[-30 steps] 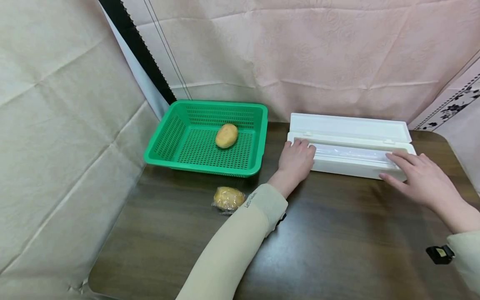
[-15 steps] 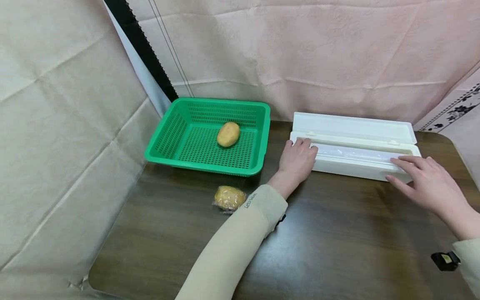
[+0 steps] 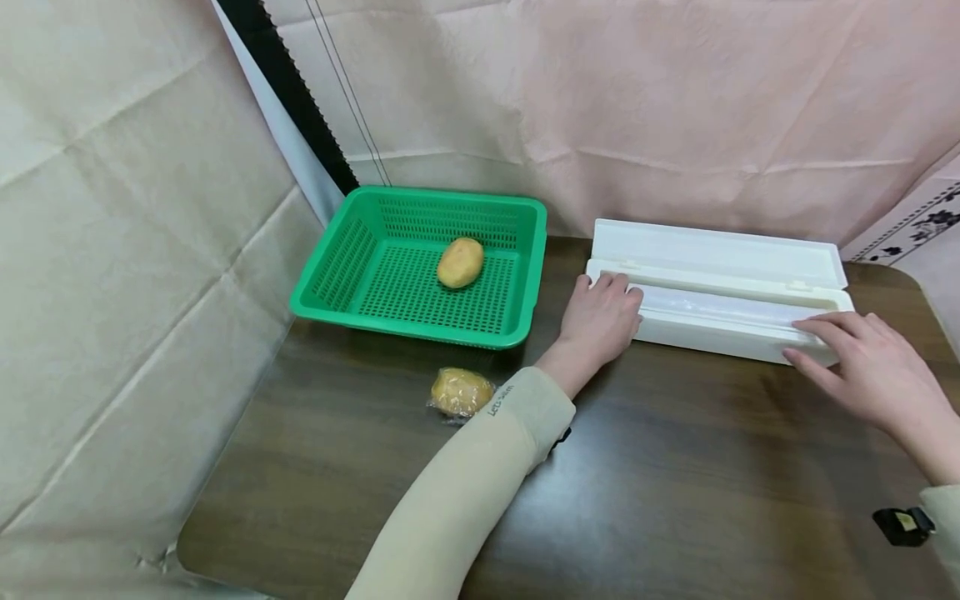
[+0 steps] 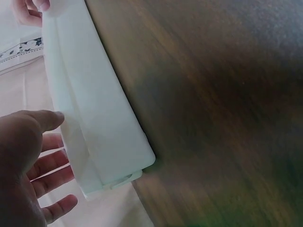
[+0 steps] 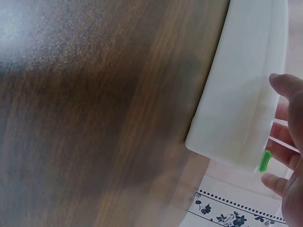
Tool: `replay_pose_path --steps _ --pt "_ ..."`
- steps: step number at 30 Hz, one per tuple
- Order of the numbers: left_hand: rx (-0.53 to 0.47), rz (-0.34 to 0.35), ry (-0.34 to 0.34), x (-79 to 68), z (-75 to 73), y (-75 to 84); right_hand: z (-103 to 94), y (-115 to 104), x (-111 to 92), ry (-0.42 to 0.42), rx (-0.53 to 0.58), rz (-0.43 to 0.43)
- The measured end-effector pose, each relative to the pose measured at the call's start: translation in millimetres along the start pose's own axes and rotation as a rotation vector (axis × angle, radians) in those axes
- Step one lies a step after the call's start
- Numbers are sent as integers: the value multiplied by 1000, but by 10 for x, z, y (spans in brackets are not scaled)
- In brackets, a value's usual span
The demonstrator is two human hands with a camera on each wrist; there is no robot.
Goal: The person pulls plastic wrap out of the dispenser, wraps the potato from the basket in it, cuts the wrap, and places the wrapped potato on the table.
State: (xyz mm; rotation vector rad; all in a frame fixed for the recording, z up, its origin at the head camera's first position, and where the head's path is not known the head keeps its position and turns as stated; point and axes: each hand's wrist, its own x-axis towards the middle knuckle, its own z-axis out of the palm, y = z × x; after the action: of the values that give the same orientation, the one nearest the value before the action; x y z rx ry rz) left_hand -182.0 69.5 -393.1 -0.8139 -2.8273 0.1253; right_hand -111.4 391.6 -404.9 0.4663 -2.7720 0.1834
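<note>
A long white cling film box (image 3: 712, 337) lies on the table with its lid (image 3: 720, 252) flipped back. Inside it shows a roll of clear film (image 3: 720, 307). My left hand (image 3: 600, 321) rests at the box's left end; in the left wrist view its thumb touches the front edge and the other fingers spread loosely beyond. My right hand (image 3: 873, 367) is at the right end, thumb near the front and fingertips over the roll. A film-wrapped potato (image 3: 460, 392) lies beside my left forearm. A bare potato (image 3: 461, 262) is in the green basket (image 3: 408, 327).
Brown wooden table (image 3: 675, 483) runs beneath everything. Pinkish cloth (image 3: 675, 100) hangs behind the box, and pale cloth (image 3: 135, 292) hangs on the left. A small green tab (image 5: 265, 161) shows at the box's right end in the right wrist view.
The head view shifts a little, so the scene slides slightly to the right. Both hands keep their places at the ends of the box, with barely any finger movement.
</note>
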Motion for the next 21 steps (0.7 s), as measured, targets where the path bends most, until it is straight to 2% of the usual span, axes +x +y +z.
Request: replay_pose_path --steps 5,13,21 --pt "-3 7 4 14 -14 -9 -5 5 21 13 18 0" --pt "-7 26 1 16 -21 -18 -49 6 36 -47 6 40" --pt "-13 16 -32 16 -31 -11 -71 33 108 -56 0 10"
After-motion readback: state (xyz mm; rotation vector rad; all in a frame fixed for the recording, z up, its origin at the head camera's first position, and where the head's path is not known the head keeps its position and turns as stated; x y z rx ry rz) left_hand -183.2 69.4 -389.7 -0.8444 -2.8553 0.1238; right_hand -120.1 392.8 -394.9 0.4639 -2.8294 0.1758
